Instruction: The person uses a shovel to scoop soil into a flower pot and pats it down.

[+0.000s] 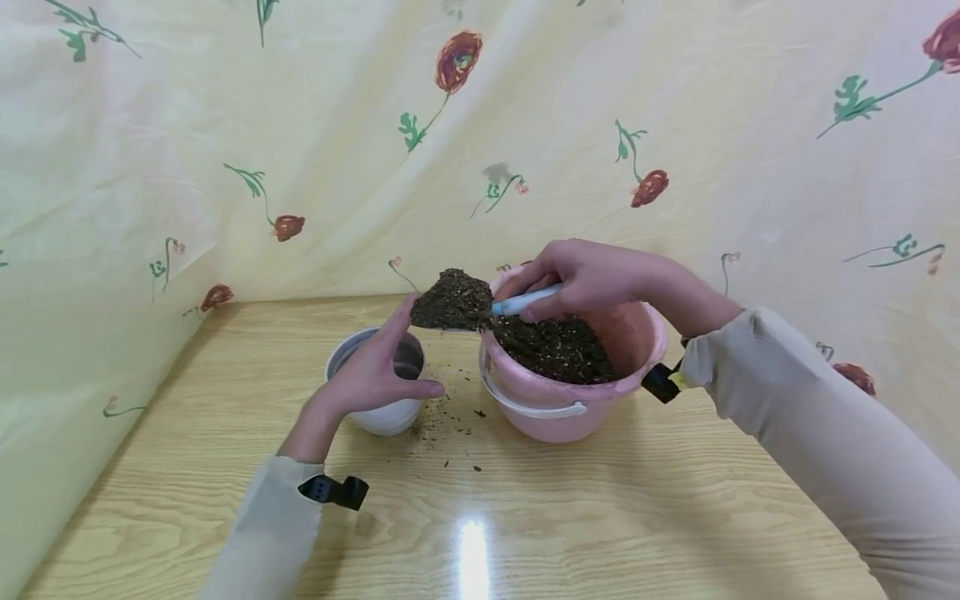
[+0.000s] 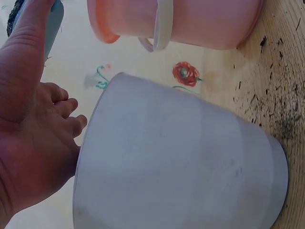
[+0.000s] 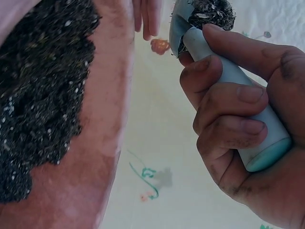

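Note:
My right hand (image 1: 596, 275) grips the pale blue handle of a garden trowel (image 1: 531, 301), fingers wrapped round it in the right wrist view. The trowel's blade bears a heap of dark soil (image 1: 452, 300) and hangs between the pink bucket (image 1: 558, 425) and the grey-white plant pot (image 1: 386, 418). More soil (image 1: 551, 346) lies inside the bucket. Over the pot's rim is my left hand (image 1: 367, 373), thumb and fingers spread and holding nothing, the index fingertip close to the blade's tip. The left wrist view shows the pot's side (image 2: 167, 152) and the loose fingers beside its rim.
Crumbs of soil (image 1: 431, 425) are scattered on the wooden table (image 1: 420, 533) between pot and bucket. A white carrying handle (image 1: 525, 408) hangs down the bucket's front. Flowered cloth (image 1: 337, 125) stands behind and to the left.

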Demonstrator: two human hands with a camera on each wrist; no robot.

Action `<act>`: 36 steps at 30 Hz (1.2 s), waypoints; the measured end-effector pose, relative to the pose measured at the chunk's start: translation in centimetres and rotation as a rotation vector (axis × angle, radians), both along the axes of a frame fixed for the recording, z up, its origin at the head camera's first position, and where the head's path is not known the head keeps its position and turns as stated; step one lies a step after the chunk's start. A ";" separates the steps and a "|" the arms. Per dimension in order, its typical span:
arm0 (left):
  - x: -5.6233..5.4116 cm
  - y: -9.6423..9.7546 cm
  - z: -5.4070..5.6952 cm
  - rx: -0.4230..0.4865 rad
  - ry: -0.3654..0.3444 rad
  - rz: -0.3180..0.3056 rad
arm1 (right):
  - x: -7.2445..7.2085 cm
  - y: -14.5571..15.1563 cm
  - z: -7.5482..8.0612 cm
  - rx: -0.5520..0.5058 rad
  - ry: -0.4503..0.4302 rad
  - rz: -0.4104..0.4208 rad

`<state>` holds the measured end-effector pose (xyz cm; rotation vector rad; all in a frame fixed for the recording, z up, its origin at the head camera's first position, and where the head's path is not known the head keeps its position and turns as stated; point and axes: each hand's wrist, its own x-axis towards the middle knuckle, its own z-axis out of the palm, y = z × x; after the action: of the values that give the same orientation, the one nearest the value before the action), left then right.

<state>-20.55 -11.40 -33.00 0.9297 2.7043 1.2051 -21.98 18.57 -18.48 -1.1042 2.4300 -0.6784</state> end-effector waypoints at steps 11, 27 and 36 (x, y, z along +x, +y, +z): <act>0.4 -1.8 -0.2 0.000 0.010 0.060 | -0.4 -2.5 -0.1 0.015 -0.084 -0.067; 0.8 -4.4 -1.8 0.042 0.000 0.148 | -1.1 -5.4 -0.8 0.002 -0.151 -0.110; 0.8 -5.3 -2.4 0.048 -0.016 0.185 | -2.0 -6.6 -1.2 0.057 -0.119 -0.091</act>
<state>-19.76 -16.66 -35.41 0.6824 2.8120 1.3075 -23.98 12.00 -19.72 -0.9096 2.3941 -0.6780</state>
